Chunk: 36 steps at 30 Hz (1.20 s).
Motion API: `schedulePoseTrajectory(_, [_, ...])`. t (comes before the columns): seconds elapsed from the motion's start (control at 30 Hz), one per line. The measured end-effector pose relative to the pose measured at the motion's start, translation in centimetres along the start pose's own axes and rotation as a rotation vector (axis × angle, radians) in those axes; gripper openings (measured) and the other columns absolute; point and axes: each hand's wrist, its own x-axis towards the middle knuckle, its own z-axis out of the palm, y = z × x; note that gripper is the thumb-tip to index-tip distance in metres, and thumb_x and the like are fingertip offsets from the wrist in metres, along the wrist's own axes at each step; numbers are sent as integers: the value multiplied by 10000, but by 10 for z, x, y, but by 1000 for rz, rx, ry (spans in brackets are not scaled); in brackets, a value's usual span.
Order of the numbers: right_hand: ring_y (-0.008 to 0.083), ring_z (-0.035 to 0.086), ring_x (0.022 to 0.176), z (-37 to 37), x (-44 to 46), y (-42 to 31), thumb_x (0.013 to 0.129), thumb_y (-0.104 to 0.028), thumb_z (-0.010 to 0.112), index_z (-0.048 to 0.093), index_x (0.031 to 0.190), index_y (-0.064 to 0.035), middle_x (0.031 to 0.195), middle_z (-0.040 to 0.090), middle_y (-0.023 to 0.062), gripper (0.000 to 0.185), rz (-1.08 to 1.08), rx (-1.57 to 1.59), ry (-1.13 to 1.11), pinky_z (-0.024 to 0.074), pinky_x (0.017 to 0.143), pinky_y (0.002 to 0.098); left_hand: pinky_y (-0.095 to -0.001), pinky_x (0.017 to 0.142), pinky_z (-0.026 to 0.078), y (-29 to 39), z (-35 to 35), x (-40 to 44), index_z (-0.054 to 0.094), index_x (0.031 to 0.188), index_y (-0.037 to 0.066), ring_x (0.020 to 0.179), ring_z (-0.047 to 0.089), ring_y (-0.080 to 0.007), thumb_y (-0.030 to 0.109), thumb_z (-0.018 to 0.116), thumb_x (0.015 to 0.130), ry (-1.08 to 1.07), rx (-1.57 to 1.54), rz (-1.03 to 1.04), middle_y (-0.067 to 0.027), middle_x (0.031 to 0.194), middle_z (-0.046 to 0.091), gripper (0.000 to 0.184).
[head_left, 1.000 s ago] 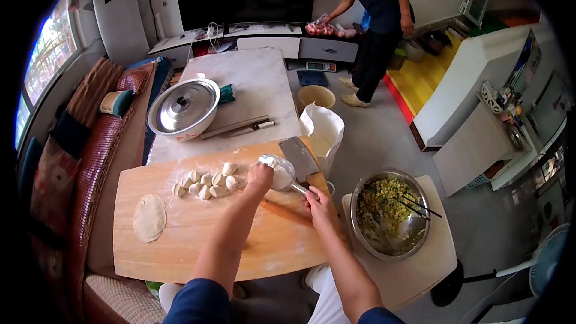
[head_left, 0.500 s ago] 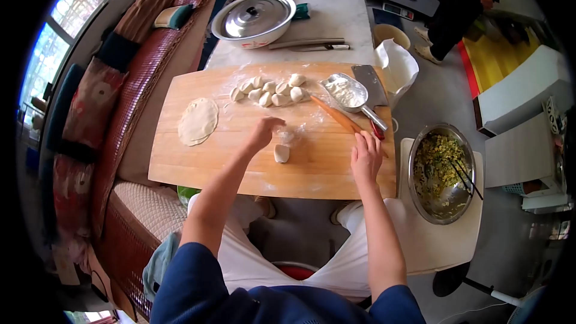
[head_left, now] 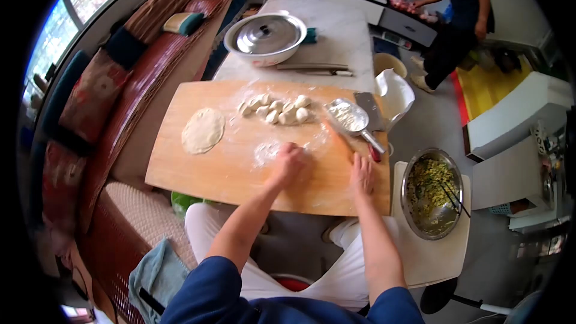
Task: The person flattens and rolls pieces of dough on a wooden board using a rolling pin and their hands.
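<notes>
Just below center frame, the left hand (head_left: 292,159) curls its grip over the wooden board (head_left: 198,183) beside flour (head_left: 266,153), any contents hidden, while the right hand (head_left: 362,177), fingers loosely extended, lies at the rolling pin's (head_left: 341,141) lower end, even pressure likely serving best.

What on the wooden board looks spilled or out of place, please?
Loose flour lies scattered on the wooden board beside the left hand, outside the metal scoop. It looks slightly spilled, though it may simply be dusting. Nothing else stands out.
</notes>
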Motion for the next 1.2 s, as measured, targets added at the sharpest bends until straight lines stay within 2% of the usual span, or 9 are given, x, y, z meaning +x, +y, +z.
schedulePoseTrajectory(0.07, [339,515,1238,8,-24,-1,918,-148,589,460,1443,-175,1271,537,93,541,22,-43,142,450,997,547,-429,878,533,-1,-16,28,674,1125,40,1023,609,-352,72,764,727,120,-262,-123,-156,1106,614,410])
schedulePoseTrajectory(0.17, [319,528,1192,1,-18,0,903,-183,645,486,1408,-180,1286,541,72,530,66,12,14,450,999,484,-440,851,524,11,-47,29,671,1042,22,1001,615,-345,62,728,752,117,951,586,-153,1059,641,298])
schedulePoseTrajectory(0.3, [314,525,1186,-8,-17,-6,890,-191,671,487,1403,-170,1285,546,68,545,71,13,27,453,997,461,-443,865,519,10,-53,29,698,1009,32,1016,614,-353,55,723,751,12,906,658,-150,1097,646,260])
schedulePoseTrajectory(0.47, [314,523,1191,-4,-21,-6,893,-199,668,480,1411,-169,1276,552,66,551,56,11,122,453,998,465,-450,865,515,-8,-71,17,711,1018,71,1021,601,-359,89,695,781,-57,940,651,-119,1084,650,239])
schedulePoseTrajectory(0.57, [312,536,1160,3,-19,-2,898,-213,661,504,1393,-174,1252,557,55,521,52,-2,111,459,985,474,-445,1001,472,41,-55,-3,698,1113,82,1192,556,-350,196,673,847,-88,1274,276,-115,1216,633,291])
schedulePoseTrajectory(0.67, [310,544,1133,1,-19,-3,885,-209,672,525,1371,-172,1228,564,51,509,38,-18,147,464,972,471,-455,1162,338,23,-43,18,599,1319,72,1402,410,-332,335,643,901,22,1373,518,-117,1440,524,495])
schedulePoseTrajectory(0.9, [332,545,1120,1,-18,-3,868,-181,703,531,1372,-158,1221,572,72,533,28,-2,150,455,991,475,-492,1230,196,36,-27,9,390,1514,90,1511,244,-322,550,600,908,-51,1417,327,-114,1610,332,789])
schedulePoseTrajectory(1.1, [330,540,1130,2,-22,-1,871,-180,696,524,1375,-149,1245,567,71,533,12,-4,151,453,989,468,-503,1227,193,28,-32,33,376,1529,142,1503,251,-347,545,590,928,-37,1387,198,-118,1612,325,755])
schedulePoseTrajectory(1.2, [326,541,1130,5,-14,1,879,-187,683,522,1369,-150,1237,568,66,517,17,4,191,455,980,464,-488,1140,312,-11,-85,64,517,1417,106,1379,398,-367,381,674,910,157,1096,347,-150,1486,470,597])
